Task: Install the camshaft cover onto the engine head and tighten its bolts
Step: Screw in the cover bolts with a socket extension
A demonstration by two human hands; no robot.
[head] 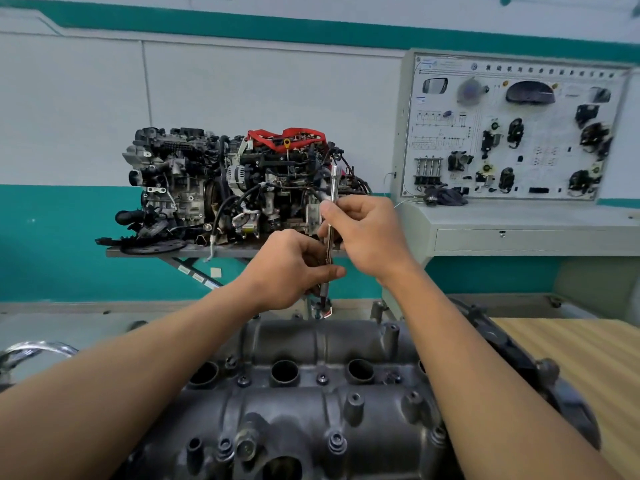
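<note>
**Head view: both hands on a slim steel driver above the far edge of the cover**

Head camera looks down over the dark grey cast-metal camshaft cover, which fills the foreground between the two forearms. Its surface is rough and dull, ribbed into rounded humps, with a row of round open wells and small hex-headed bolts seated in raised bosses.

A thin, polished chrome rod-shaped driver stands nearly upright over the cover's far edge. The right hand pinches its upper shaft between thumb and curled fingers. The left hand has its fingers curled round the lower shaft; the tip below it is blurred.

Behind, two cluttered display engines sit on a grey metal shelf, beside a pale training panel studded with black parts. A striped wooden surface lies at right.
</note>
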